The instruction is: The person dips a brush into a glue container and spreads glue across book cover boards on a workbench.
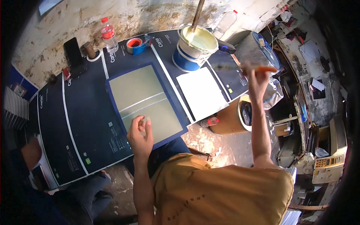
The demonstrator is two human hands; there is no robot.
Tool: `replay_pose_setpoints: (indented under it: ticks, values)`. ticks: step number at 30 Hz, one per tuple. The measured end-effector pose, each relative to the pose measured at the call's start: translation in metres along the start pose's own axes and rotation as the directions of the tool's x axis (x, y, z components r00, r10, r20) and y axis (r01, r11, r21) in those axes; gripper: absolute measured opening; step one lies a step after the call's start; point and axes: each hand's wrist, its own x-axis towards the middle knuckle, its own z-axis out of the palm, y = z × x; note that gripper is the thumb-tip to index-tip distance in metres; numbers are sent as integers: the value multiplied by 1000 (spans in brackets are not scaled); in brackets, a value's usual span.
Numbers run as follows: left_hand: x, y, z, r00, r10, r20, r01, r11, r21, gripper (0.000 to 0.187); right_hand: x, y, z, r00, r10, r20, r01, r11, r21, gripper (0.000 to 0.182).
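Observation:
My left hand (pixel 140 138) hovers over the near part of a blue-bordered cover (pixel 165 114) with grey-beige boards, its fingers loosely curled and apart with nothing in them. A pale strip (pixel 144 103) crosses the middle of that cover. Out to the right, my right hand (pixel 256 80) is closed round an orange-handled brush (pixel 267 69). Its far end points left and is smeared by motion. Left of the brush stands a white and blue bucket (pixel 191 56) of pale paste, with a wooden stick (pixel 197 15) upright in it. White sheets (pixel 201 92) lie between the cover and my right arm.
Along the wall are a water bottle (pixel 108 35), a tape roll (pixel 134 44) and a black phone-like object (pixel 73 52). A brown drum (pixel 228 122) stands below the table's right edge. Another person's arm (pixel 31 153) is at the left. A calculator (pixel 329 162) sits far right.

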Motion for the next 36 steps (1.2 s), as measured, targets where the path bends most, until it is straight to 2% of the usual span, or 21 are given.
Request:
replay_pose_setpoints:
  ticks: [1, 3, 5, 7, 9, 11, 12, 15, 17, 18, 19, 21, 22, 25, 29, 33, 36]
  values:
    - [0, 0, -1, 1000, 0, 5, 0, 1000, 2, 20, 21, -17, 2, 996, -64, -63, 62, 998, -25, 18]
    - [-1, 4, -1, 1000, -23, 6, 23, 1000, 7, 19, 62, -36, 20, 987, -141, -70, 143, 989, 30, 15]
    - [-1, 10, -2, 998, -69, -6, 69, 997, 17, 19, 107, -7, 38, 984, -168, 61, 171, 984, -43, 28]
    - [-1, 11, 0, 995, -88, -36, 89, 996, 12, 19, 152, 52, 71, 985, -104, 139, 138, 954, -265, 43]
    - [-3, 7, 3, 993, -101, -52, 101, 995, -3, 20, 166, 71, 103, 950, -39, 309, 149, 928, -342, 49]
    - [-3, -1, 4, 993, -103, -53, 102, 994, -29, 20, 171, 111, 131, 909, 102, 405, 70, 919, -389, 42]
    - [-3, 0, 3, 994, -103, -48, 102, 995, -8, 19, 174, 133, 142, 886, 123, 447, 77, 912, -404, 43]
    - [-3, 0, 3, 998, -49, -42, 49, 999, 7, 19, 170, 143, 152, 762, 277, 586, -112, 947, -302, 46]
    - [-3, 0, 1, 999, -44, -24, 44, 999, 12, 20, 187, 147, 145, 807, 201, 556, 43, 918, -395, 45]
    - [-3, 0, 1, 999, -43, -15, 43, 999, 11, 20, 197, 147, 139, 834, 210, 510, 1, 924, -382, 45]
    - [-3, 1, 0, 999, -42, -13, 42, 999, 7, 20, 190, 100, 121, 865, 154, 477, 40, 927, -372, 45]
    - [-3, 5, 0, 999, -41, -12, 41, 999, -9, 20, 205, 89, 107, 910, 69, 409, 70, 947, -315, 45]
    - [-3, 3, 1, 999, -43, -11, 43, 999, -30, 21, 201, 64, 97, 890, 144, 432, -22, 961, -275, 45]
    - [-4, -2, 2, 999, -42, -11, 41, 997, -63, 21, 200, 45, 83, 893, 112, 436, 28, 953, -303, 44]
    - [-5, -3, -1, 999, -22, -25, 20, 999, -50, 20, 191, 62, 79, 867, 123, 482, 11, 964, -265, 42]
    - [-3, 2, -1, 999, -13, -36, 11, 999, -43, 20, 178, 55, 70, 878, 168, 449, 1, 936, -352, 39]
    - [-2, 6, -2, 999, -28, -26, 27, 999, -29, 20, 181, 46, 59, 897, 126, 424, 21, 946, -324, 40]
